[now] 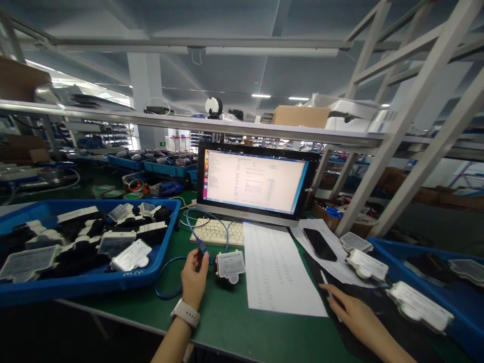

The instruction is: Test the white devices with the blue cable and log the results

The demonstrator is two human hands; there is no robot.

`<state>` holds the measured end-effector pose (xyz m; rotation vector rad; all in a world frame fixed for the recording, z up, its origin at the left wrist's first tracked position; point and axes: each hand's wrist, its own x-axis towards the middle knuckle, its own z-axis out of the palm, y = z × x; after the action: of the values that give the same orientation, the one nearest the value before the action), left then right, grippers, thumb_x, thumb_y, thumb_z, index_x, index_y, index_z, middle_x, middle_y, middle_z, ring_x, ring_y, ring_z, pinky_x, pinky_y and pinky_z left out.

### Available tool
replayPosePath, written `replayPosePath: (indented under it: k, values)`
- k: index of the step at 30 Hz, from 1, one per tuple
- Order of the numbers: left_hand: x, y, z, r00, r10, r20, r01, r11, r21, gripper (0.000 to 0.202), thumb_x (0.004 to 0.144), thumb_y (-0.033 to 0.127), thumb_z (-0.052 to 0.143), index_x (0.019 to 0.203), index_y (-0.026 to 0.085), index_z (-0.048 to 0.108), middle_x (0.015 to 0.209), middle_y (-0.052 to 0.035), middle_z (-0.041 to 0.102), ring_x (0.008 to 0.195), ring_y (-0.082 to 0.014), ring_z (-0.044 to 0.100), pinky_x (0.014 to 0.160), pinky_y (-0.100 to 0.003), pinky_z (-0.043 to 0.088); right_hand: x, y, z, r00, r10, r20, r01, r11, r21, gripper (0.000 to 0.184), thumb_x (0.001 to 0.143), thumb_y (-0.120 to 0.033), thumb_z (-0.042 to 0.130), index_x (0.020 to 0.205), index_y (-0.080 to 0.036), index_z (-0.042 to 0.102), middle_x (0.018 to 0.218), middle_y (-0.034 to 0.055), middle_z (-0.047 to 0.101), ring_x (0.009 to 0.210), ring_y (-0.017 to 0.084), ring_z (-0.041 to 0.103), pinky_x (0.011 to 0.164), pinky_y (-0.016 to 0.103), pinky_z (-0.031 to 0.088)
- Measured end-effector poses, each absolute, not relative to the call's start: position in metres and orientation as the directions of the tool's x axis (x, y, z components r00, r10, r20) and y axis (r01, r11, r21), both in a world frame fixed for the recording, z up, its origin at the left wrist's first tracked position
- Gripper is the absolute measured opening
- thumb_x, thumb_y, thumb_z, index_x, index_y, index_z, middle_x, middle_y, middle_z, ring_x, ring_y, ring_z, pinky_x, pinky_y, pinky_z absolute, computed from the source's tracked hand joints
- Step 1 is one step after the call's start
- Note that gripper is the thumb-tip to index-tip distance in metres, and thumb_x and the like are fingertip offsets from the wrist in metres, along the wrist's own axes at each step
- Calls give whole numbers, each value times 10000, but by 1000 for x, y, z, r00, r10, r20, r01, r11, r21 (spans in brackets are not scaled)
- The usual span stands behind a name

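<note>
My left hand (194,275), with a watch (186,312) on its wrist, pinches the plug end of a blue cable (203,247) above the green table. Just right of it lies a small device with a clear cover and white label (230,266); whether the plug touches it I cannot tell. Loops of the cable run toward the keyboard (215,232). My right hand (350,310) grips a slim pen (325,280), its tip pointing up and left, beside a printed paper sheet (280,272). Small print on the sheet and label is too blurred to read.
A lit monitor (253,181) stands behind the keyboard. On the left, a blue bin (166,257) holds several similar devices; another blue bin (465,307) is at the right edge. A phone (319,244) lies on papers. A metal shelf (242,128) crosses overhead.
</note>
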<state>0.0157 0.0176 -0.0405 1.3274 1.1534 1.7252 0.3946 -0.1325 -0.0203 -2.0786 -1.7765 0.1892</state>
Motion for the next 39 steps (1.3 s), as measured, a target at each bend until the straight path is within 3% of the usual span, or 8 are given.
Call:
replayPosePath:
  k: [6,8,15,21,25,30,34,39]
  values:
    - [16,19,-40,-258,892,371,15,-380,925,410,707,469,618,954,148,551,918,-115,669,861,-217,652,803,-348,522,373,-134,-14,255,921,296,828,-50,-559,408,859,-462,322,1121,-216,515,898,73,699,833,241,663,705,345,522]
    - [16,18,-39,-266,888,376,20,-385,923,413,702,470,622,951,148,552,912,-113,669,856,-216,651,796,-344,523,348,-129,-9,207,912,353,795,53,-604,336,850,-442,389,1084,-216,473,1004,88,671,872,225,654,742,339,519]
    - [15,17,-36,-275,875,397,40,-403,915,397,704,462,631,937,149,557,884,-102,668,823,-205,653,761,-327,534,252,-93,7,-108,859,501,743,405,-533,242,927,-287,341,1056,-215,532,1016,74,654,941,188,627,820,333,495]
    - [14,18,-37,-277,864,421,59,-422,904,397,708,478,627,925,151,562,871,-94,672,814,-207,657,746,-326,541,210,-65,12,-164,771,615,692,534,-485,287,897,-269,430,1158,-217,537,1123,73,631,1017,207,591,868,375,484]
    - [14,18,-37,-282,866,412,62,-412,909,418,706,481,630,948,147,560,880,-98,671,823,-211,657,757,-334,538,224,-64,13,-10,749,662,665,499,-555,261,918,-298,402,1103,-211,566,1050,68,645,985,192,596,858,337,479]
    - [14,19,-37,-278,878,390,45,-393,918,414,699,474,639,948,152,561,882,-94,667,823,-206,651,758,-328,534,282,-79,3,218,781,585,759,242,-605,247,894,-375,424,931,-202,596,939,69,662,901,215,626,799,333,492]
    - [15,20,-38,-289,874,390,33,-398,917,421,691,480,645,943,151,566,869,-90,667,807,-203,652,753,-323,533,317,-95,-15,161,901,402,866,67,-496,324,857,-389,452,1101,-218,579,1132,82,630,1046,253,584,883,410,465]
    - [15,19,-39,-281,870,405,35,-412,911,419,699,477,644,947,148,567,869,-88,668,801,-199,652,741,-315,536,330,-105,-32,48,980,194,903,40,-427,459,756,-378,598,1178,-201,564,1253,95,557,1224,292,433,1023,492,328]
